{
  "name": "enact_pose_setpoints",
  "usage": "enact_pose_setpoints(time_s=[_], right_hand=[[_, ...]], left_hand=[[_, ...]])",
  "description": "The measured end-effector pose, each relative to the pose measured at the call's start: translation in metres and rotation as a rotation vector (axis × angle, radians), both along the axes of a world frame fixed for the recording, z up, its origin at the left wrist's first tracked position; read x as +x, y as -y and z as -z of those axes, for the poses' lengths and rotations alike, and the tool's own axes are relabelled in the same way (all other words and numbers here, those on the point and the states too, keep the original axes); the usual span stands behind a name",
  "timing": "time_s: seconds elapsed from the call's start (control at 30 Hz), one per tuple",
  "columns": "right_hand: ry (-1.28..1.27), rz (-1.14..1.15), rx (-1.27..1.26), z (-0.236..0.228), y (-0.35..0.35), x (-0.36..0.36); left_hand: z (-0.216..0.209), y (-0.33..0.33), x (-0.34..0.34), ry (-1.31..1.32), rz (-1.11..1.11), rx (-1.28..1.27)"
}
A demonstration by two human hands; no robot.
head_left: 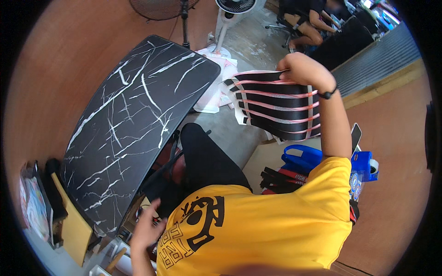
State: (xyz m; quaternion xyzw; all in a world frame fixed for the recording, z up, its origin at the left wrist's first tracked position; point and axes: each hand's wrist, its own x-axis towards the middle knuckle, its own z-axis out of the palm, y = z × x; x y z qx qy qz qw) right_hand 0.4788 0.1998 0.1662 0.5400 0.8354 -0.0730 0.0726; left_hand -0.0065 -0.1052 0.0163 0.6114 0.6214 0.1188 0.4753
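Note:
My right hand is closed on the upper edge of a sheet of black strips, held out to the right of the table. Pinkish-white lines run between the strips, and pale bands cross them near both ends. My forearm covers part of the sheet's right side. Low on the left, my left hand is near my yellow shirt with its fingers apart and nothing in them. Between my arms and beyond my lap stands a black table with white marble veining.
A blue tape dispenser and black-and-red strips lie by my right elbow. Crumpled pink-white sheets rest under a white fan. Another fan stands behind the table. A seated person works at the far right.

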Motion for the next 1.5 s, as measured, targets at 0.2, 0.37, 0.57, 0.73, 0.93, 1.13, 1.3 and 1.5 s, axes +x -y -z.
enact_pose_setpoints(time_s=[0.2,0.37,0.57,0.73,0.93,1.13,1.3,1.5], right_hand=[[-0.219,-0.113,-0.107,-0.078,0.035,-0.040],[-0.250,-0.083,-0.180,-0.119,0.041,-0.075],[-0.112,-0.447,-0.096,-0.158,-0.027,-0.174],[-0.205,-0.841,-0.102,-0.125,-0.057,-0.334],[-0.545,-0.601,0.099,0.100,0.032,-0.505],[-0.579,-0.374,0.165,0.248,0.078,-0.515],[-0.505,-0.386,0.361,0.249,0.080,-0.515],[-0.999,-0.689,0.145,0.226,0.125,-0.556]], left_hand=[[-0.011,-0.144,0.084,0.507,-0.172,0.331],[-0.039,-0.221,0.119,0.849,-0.302,0.509],[-0.081,-0.242,0.040,0.981,-0.643,0.809],[-0.060,-0.173,-0.097,0.405,-1.011,1.209],[0.048,-0.014,-0.218,-0.398,-1.260,0.882],[0.115,0.044,-0.244,-0.405,-1.258,0.800],[0.113,0.050,-0.236,-0.427,-1.322,0.717],[0.097,0.043,-0.210,-0.485,-1.392,0.756]])
